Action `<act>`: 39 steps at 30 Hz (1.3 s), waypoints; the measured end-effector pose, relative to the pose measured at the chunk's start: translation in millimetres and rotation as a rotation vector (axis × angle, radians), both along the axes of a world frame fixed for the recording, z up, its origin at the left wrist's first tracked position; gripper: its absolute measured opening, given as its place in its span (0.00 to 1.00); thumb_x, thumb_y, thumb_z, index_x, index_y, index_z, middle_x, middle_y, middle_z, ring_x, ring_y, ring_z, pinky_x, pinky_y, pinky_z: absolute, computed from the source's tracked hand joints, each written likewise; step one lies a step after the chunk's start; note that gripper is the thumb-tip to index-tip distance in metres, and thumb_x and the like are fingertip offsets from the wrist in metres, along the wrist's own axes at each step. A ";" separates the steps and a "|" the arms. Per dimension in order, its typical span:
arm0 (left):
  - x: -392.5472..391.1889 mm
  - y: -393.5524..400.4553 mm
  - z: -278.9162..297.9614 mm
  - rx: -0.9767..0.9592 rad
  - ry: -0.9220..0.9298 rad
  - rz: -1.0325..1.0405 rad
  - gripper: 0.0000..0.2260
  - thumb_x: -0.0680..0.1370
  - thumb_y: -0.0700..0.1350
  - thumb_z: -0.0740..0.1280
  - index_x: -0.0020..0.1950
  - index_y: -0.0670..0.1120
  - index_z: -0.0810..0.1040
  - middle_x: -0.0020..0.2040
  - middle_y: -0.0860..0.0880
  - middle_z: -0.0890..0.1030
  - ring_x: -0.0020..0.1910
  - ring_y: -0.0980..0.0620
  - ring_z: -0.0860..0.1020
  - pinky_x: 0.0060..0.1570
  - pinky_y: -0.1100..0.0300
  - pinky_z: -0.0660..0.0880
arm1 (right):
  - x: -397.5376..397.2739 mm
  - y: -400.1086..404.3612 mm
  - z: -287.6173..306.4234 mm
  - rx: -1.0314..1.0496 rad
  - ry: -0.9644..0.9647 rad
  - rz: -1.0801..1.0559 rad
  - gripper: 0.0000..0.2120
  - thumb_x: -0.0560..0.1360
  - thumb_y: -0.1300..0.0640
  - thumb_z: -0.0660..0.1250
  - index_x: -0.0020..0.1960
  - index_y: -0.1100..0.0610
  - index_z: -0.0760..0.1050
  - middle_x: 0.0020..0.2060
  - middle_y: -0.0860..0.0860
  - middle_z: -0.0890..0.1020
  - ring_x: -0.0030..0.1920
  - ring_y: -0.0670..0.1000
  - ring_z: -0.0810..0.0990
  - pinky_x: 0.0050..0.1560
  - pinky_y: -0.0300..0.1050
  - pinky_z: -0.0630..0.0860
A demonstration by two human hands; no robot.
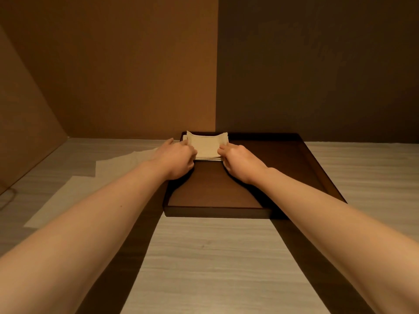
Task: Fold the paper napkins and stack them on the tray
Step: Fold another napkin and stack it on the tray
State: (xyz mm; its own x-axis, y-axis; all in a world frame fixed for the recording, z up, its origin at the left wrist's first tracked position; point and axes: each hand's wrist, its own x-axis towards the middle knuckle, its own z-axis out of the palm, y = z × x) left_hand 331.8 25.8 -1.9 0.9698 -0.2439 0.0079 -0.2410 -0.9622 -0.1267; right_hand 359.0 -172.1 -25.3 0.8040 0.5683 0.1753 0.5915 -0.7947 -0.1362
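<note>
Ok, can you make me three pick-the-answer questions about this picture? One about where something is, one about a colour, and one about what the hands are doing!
1. Where is the napkin stack?
A. near front edge of the tray
B. far left corner of the tray
C. on the table, right of the tray

2. What colour is the tray?
A. white
B. dark brown
C. green

3. What are the hands doing?
A. resting flat on the table
B. lifting the tray
C. holding the stack from both sides

Answers:
1 B: the stack sits at the tray's far left corner, by the wall.
2 B: its rim and floor are dark brown.
3 C: the left hand and right hand curl against the stack's two sides.
</note>
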 end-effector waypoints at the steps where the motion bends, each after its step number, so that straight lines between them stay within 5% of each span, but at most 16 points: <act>1: 0.1 1.0 -0.7 0.012 -0.002 0.004 0.12 0.79 0.48 0.58 0.61 0.50 0.75 0.66 0.44 0.73 0.66 0.47 0.71 0.72 0.47 0.54 | -0.9 -0.7 0.3 -0.006 0.012 -0.007 0.07 0.80 0.62 0.59 0.52 0.60 0.75 0.52 0.56 0.77 0.55 0.57 0.75 0.52 0.48 0.73; 4: -1.4 3.4 -0.4 0.014 0.001 0.032 0.16 0.80 0.50 0.57 0.65 0.50 0.75 0.71 0.43 0.70 0.75 0.48 0.58 0.73 0.47 0.48 | -5.9 -4.0 4.9 -0.030 0.070 -0.053 0.13 0.81 0.58 0.57 0.61 0.60 0.74 0.61 0.56 0.76 0.70 0.59 0.67 0.67 0.53 0.70; 7: -3.8 6.4 3.4 -0.039 0.017 0.077 0.16 0.80 0.51 0.56 0.63 0.49 0.77 0.74 0.41 0.65 0.77 0.49 0.54 0.74 0.47 0.46 | -9.8 -8.1 10.9 -0.028 0.121 -0.115 0.14 0.81 0.56 0.58 0.62 0.59 0.75 0.64 0.56 0.77 0.75 0.59 0.60 0.70 0.54 0.66; 11: -11.9 14.4 12.3 -0.099 0.020 0.036 0.18 0.81 0.53 0.57 0.66 0.49 0.76 0.74 0.48 0.66 0.77 0.48 0.54 0.72 0.45 0.54 | -18.0 -7.4 21.1 0.018 0.085 -0.152 0.16 0.82 0.55 0.57 0.64 0.60 0.74 0.63 0.58 0.78 0.74 0.58 0.62 0.69 0.53 0.68; 15: -30.3 37.7 22.2 -0.288 -0.079 0.100 0.18 0.80 0.51 0.59 0.67 0.46 0.75 0.69 0.45 0.73 0.71 0.45 0.66 0.66 0.48 0.67 | -32.6 15.3 37.1 0.085 0.037 -0.094 0.21 0.82 0.53 0.58 0.72 0.58 0.68 0.67 0.58 0.74 0.72 0.55 0.65 0.68 0.53 0.69; 21: -54.2 82.3 12.2 -0.330 0.019 0.234 0.17 0.80 0.52 0.61 0.67 0.48 0.73 0.64 0.45 0.76 0.61 0.46 0.75 0.59 0.50 0.73 | -53.6 66.9 54.6 0.124 0.025 0.066 0.17 0.82 0.53 0.59 0.66 0.59 0.74 0.61 0.57 0.78 0.65 0.55 0.71 0.62 0.52 0.73; 29: -77.8 103.3 -1.5 -0.263 0.053 0.193 0.22 0.77 0.58 0.64 0.66 0.49 0.74 0.57 0.49 0.79 0.54 0.49 0.76 0.55 0.49 0.76 | -66.2 126.7 48.0 -0.134 0.111 0.125 0.22 0.75 0.49 0.65 0.66 0.58 0.73 0.62 0.58 0.77 0.65 0.58 0.70 0.60 0.57 0.75; 34: -82.1 105.8 -8.4 -0.309 -0.015 0.146 0.18 0.78 0.54 0.63 0.65 0.47 0.75 0.57 0.48 0.80 0.53 0.49 0.77 0.54 0.51 0.75 | -67.2 145.1 45.1 -0.380 0.205 0.096 0.18 0.77 0.53 0.63 0.65 0.57 0.72 0.72 0.62 0.67 0.77 0.58 0.55 0.66 0.54 0.68; 37: -84.5 107.7 -8.6 -0.306 -0.041 0.101 0.13 0.79 0.51 0.62 0.60 0.48 0.78 0.49 0.50 0.81 0.45 0.51 0.78 0.46 0.53 0.76 | -66.3 150.2 43.0 -0.359 0.135 0.058 0.14 0.79 0.56 0.62 0.63 0.58 0.73 0.67 0.62 0.72 0.73 0.59 0.64 0.66 0.53 0.68; 39: -86.1 108.2 -8.5 -0.301 -0.061 0.093 0.11 0.80 0.48 0.60 0.55 0.48 0.79 0.41 0.50 0.80 0.37 0.53 0.75 0.40 0.53 0.76 | -68.6 150.4 43.8 -0.279 0.062 0.034 0.11 0.79 0.59 0.62 0.60 0.58 0.74 0.59 0.58 0.77 0.63 0.59 0.73 0.56 0.48 0.68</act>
